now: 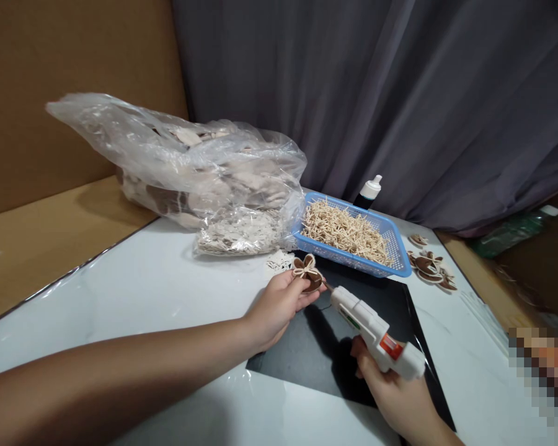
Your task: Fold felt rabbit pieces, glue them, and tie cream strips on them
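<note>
My left hand (274,310) pinches a small brown ornament (313,283) with a pale edge, rounded ear-like tops and a cream string bow tied across it. In my right hand (400,396) is a white hot glue gun (360,314), gripped by its handle, with an orange-red part near the back. The gun's nozzle points at the ornament's lower right edge, close to my left fingertips; whether it touches cannot be made out. Both hands are over a black mat (292,353). Just behind the ornament lies a white lacy cutout (278,263).
Behind the mat stands a blue basket (402,257) of cream string pieces, with a white-capped bottle (371,188) behind it. A large clear bag (242,164) of pieces and a smaller bag (242,235) are at left. Several similar ornaments (428,267) and thin clear sticks (483,316) lie right.
</note>
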The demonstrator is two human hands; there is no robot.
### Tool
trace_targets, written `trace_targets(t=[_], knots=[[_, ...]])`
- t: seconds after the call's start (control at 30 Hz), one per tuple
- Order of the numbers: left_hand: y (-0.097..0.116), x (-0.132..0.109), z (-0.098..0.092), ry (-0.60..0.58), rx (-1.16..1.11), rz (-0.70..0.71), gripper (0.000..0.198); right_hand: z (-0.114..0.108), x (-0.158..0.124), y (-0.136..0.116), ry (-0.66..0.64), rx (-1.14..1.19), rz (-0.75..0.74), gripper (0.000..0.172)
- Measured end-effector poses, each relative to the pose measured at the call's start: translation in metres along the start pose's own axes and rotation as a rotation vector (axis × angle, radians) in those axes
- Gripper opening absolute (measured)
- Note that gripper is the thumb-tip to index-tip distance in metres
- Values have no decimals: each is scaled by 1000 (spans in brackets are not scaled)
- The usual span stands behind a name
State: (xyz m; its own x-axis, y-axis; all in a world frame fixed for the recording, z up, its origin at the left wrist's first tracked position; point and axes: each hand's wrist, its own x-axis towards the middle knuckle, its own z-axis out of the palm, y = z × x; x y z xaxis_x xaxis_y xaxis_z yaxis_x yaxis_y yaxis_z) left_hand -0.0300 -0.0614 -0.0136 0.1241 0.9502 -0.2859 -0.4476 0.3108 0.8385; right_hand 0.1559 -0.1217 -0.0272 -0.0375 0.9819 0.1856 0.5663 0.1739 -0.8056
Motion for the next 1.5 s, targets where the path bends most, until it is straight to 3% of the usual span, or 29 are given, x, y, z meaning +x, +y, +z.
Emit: trace_targets(t=[0.87,1.23,1.5], knots=[[-2,-1,-2,-56,-36,41,16,-4,1,-2,-121,-42,-94,30],[-1,-2,1,-43,-49,41,16,-1,-2,0,-131,137,30,28],[-2,-1,-1,-7,-24,-1,17,4,-2,-10,20,181,112,36]])
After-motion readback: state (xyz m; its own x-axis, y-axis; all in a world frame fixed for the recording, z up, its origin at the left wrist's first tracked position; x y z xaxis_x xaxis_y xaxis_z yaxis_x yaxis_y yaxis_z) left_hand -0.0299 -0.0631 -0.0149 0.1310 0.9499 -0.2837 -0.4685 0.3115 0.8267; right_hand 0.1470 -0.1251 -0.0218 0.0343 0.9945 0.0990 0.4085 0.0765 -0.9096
